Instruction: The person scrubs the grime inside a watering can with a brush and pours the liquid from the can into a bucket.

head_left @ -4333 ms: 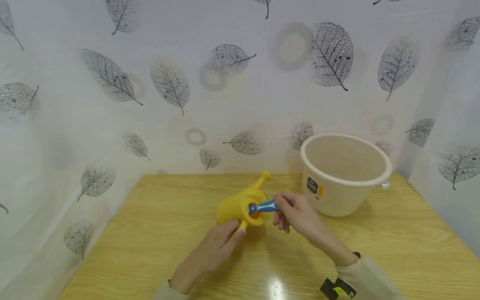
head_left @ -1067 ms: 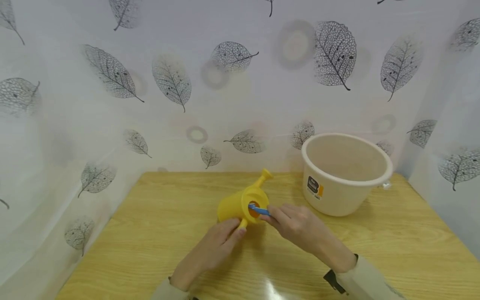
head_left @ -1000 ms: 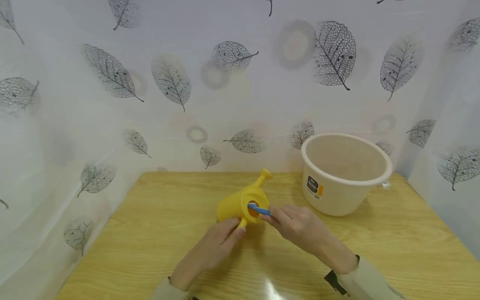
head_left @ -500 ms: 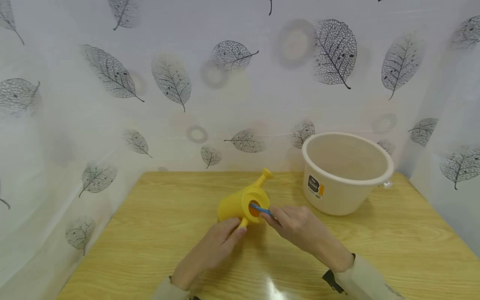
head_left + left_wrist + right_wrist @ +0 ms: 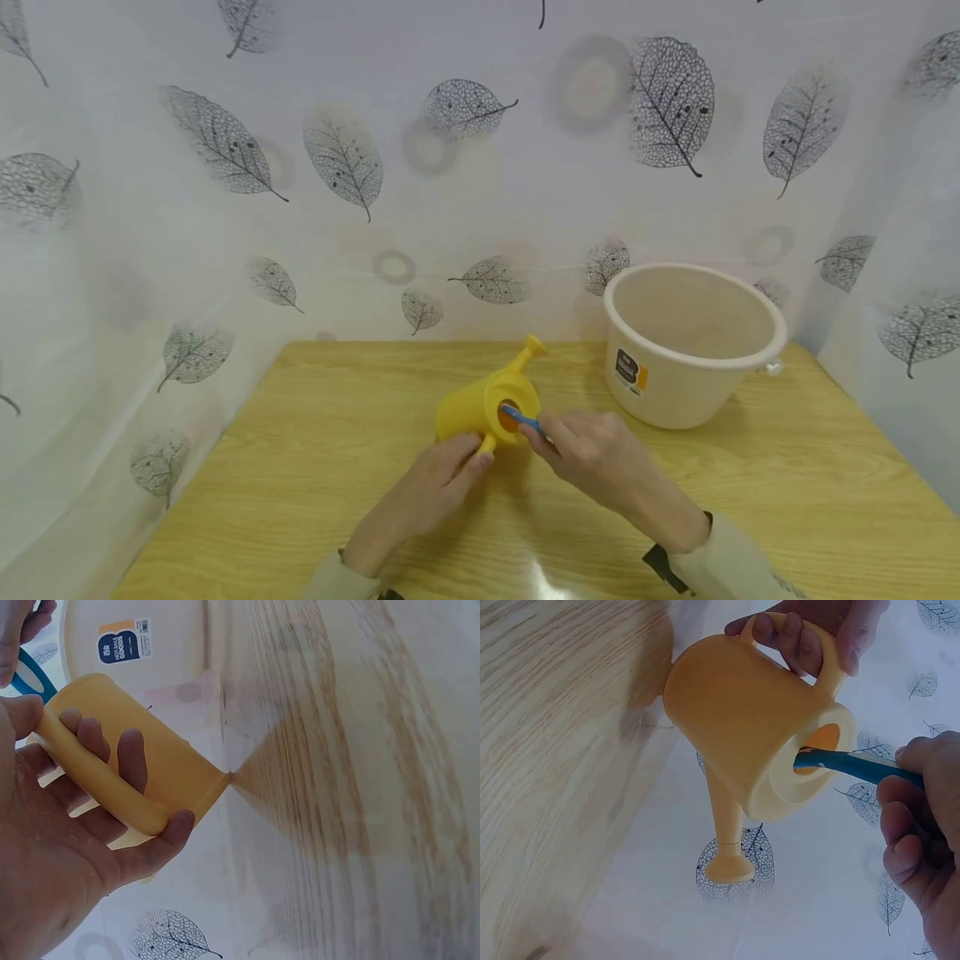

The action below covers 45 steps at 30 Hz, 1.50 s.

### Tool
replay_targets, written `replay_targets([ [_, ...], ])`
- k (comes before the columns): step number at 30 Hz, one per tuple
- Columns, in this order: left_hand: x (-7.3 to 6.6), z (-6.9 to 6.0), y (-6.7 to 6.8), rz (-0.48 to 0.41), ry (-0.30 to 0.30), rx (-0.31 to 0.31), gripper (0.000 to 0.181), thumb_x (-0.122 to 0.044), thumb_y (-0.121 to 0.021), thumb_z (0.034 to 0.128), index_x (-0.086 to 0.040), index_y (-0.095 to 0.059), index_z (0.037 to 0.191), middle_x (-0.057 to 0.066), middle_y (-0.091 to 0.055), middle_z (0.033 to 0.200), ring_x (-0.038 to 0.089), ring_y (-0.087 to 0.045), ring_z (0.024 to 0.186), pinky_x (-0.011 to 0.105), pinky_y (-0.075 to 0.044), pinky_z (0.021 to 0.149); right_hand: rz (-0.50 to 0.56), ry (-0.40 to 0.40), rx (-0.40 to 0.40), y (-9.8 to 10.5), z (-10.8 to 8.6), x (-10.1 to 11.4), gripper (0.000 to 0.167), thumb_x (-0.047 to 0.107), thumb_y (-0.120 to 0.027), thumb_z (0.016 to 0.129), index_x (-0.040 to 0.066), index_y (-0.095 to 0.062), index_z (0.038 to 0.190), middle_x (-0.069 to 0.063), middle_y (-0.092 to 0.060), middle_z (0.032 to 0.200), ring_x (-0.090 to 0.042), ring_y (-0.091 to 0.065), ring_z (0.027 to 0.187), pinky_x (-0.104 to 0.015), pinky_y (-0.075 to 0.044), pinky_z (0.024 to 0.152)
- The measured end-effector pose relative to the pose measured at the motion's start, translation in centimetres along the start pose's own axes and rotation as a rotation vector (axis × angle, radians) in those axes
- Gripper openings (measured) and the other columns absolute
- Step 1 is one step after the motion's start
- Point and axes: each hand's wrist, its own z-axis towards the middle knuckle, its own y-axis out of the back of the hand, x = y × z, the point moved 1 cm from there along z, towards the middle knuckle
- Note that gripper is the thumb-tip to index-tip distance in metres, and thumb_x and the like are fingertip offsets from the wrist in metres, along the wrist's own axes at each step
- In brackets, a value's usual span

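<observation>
A yellow watering can (image 5: 465, 414) is tipped over above the table, its round opening turned toward the right and its spout pointing up and away. My left hand (image 5: 427, 496) grips the can's handle; in the left wrist view the fingers (image 5: 133, 761) wrap around that loop. From the right, my right hand (image 5: 603, 462) holds a tool by its blue-and-white handle (image 5: 859, 766), pinched between thumb and fingers. The tool's far end goes into the opening, so its head is hidden inside the can. In the right wrist view, the sprinkler rose (image 5: 730, 868) hangs apart from both hands.
A large cream bucket (image 5: 660, 392) with a label stands at the back right of the wooden table (image 5: 300, 467), just beyond my right hand. Behind the table hangs a white curtain (image 5: 525, 200) printed with leaves.
Since the oldest frame, my right hand has turned over and come closer to the opening, and less of the tool's handle shows. Lately the tool shifts slightly. My left hand stays on the can's handle.
</observation>
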Motion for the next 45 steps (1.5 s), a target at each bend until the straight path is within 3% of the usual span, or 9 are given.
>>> replay_targets([
  [10, 0.0, -0.1, -0.1, 0.003, 0.012, -0.018, 0.024, -0.034, -0.043, 0.1111, -0.024, -0.051, 0.091, -0.015, -0.043, 0.078, 0.001, -0.042, 0.07, 0.02, -0.043, 0.065, -0.069, -0.09, 0.014, -0.7, 0.0, 0.0, 0.044, 0.029, -0.045, 0.11, 0.012, -0.047, 0.069, 0.008, -0.034, 0.053, 0.0, -0.02, 0.047, -0.012, -0.013, 0.044],
  [17, 0.0, 0.0, -0.1, 0.028, -0.025, -0.017, 0.024, -0.031, -0.044, 0.1111, -0.023, -0.05, 0.089, -0.015, -0.042, 0.078, 0.0, -0.041, 0.071, 0.019, -0.042, 0.066, -0.056, -0.099, -0.013, -1.5, -0.5, -0.2, 0.046, 0.029, -0.042, 0.111, 0.013, -0.046, 0.067, 0.009, -0.034, 0.055, 0.0, -0.023, 0.048, -0.013, -0.017, 0.041],
  [26, -0.1, 0.0, -0.1, 0.006, 0.036, 0.0, 0.026, -0.036, -0.043, 0.111, -0.024, -0.05, 0.09, -0.015, -0.044, 0.078, 0.001, -0.043, 0.07, 0.021, -0.044, 0.066, 0.018, -0.142, -0.002, -0.9, 0.0, -0.1, 0.043, 0.026, -0.043, 0.11, 0.01, -0.053, 0.071, 0.007, -0.045, 0.053, 0.001, -0.031, 0.045, -0.009, -0.023, 0.042],
  [36, -0.1, 0.2, 0.0, 0.043, 0.035, -0.009, 0.026, -0.037, -0.042, 0.1109, -0.025, -0.05, 0.089, -0.015, -0.044, 0.078, 0.002, -0.044, 0.072, 0.021, -0.043, 0.068, 0.047, -0.14, -0.056, -0.3, 1.1, 0.2, 0.033, 0.019, -0.048, 0.107, 0.008, -0.059, 0.079, 0.007, -0.047, 0.055, -0.002, -0.036, 0.046, -0.012, -0.029, 0.042],
  [45, -0.1, 0.1, 0.0, 0.052, 0.032, -0.012, 0.025, -0.037, -0.043, 0.1107, -0.025, -0.05, 0.09, -0.015, -0.044, 0.079, 0.002, -0.044, 0.073, 0.02, -0.043, 0.069, 0.042, -0.16, -0.044, -1.1, 0.6, -0.1, 0.033, 0.021, -0.048, 0.107, 0.007, -0.061, 0.08, 0.006, -0.052, 0.056, -0.002, -0.04, 0.045, -0.014, -0.033, 0.041],
])
